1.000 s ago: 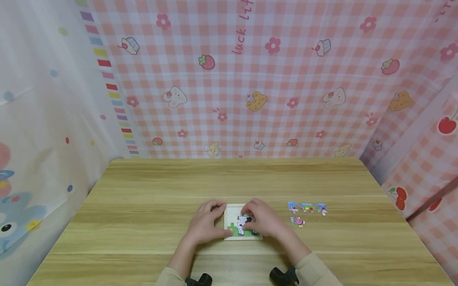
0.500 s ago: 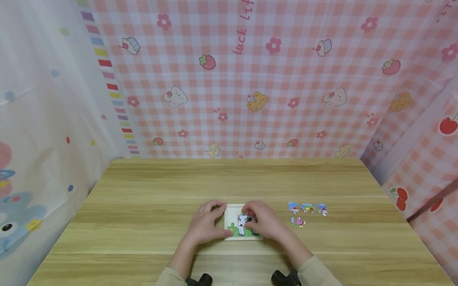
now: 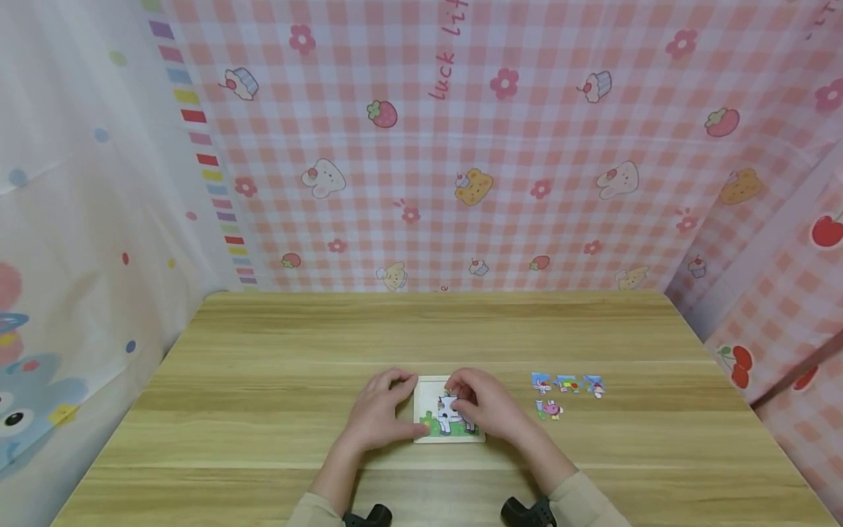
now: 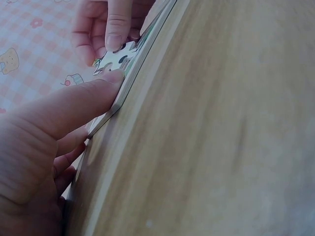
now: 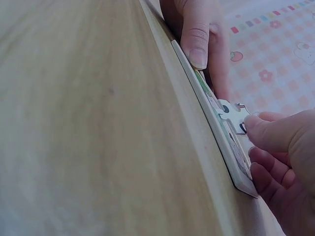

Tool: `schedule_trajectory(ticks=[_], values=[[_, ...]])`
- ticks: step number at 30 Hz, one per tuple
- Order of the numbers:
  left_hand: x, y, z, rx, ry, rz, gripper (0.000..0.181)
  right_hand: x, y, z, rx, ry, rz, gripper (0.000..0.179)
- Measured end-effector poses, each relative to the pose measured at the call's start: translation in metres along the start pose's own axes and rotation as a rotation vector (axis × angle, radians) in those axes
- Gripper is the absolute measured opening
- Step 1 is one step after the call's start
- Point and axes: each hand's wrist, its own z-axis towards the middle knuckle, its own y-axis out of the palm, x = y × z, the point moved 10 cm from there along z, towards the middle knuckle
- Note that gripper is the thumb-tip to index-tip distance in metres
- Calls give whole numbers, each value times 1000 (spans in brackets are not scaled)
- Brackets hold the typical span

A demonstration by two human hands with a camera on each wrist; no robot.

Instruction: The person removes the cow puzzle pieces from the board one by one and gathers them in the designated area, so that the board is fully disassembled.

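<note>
A small square wooden puzzle tray (image 3: 427, 396) lies on the table between both hands, with green grass and cow legs along its bottom row and pale bare wood above. My left hand (image 3: 377, 413) holds the tray at its left side, thumb on the lower left corner and fingertips near the upper left corner. Between thumb and fingers my right hand (image 3: 486, 404) pinches a white jigsaw piece (image 5: 234, 116) with black spots, part of a cow. In the right wrist view the piece stands tilted over the tray. The right fingers hide the tray's right part.
To the right of the tray several loose jigsaw pieces (image 3: 568, 384) lie on the wooden table (image 3: 296, 337), with blue, green and pink prints. A pink checked cloth (image 3: 421, 241) hangs behind the table. Black wrist devices (image 3: 527, 511) sit at both sleeves.
The right hand has shifted the cow piece slightly and tilted it over the tray, its thumb moving up a little. The left hand stays in place on the tray.
</note>
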Motion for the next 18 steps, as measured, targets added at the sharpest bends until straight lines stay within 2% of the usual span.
schedule_trajectory(ticks=[5, 12, 18], values=[[0, 0, 0, -3, -2, 2, 91, 3, 1, 0, -11, 26, 12, 21], [-1, 1, 0, -4, -11, 11, 91, 0, -1, -1, 15, 18, 8, 21], [-1, 0, 0, -3, -6, 9, 91, 2, -5, -3, 62, 41, 78, 21]])
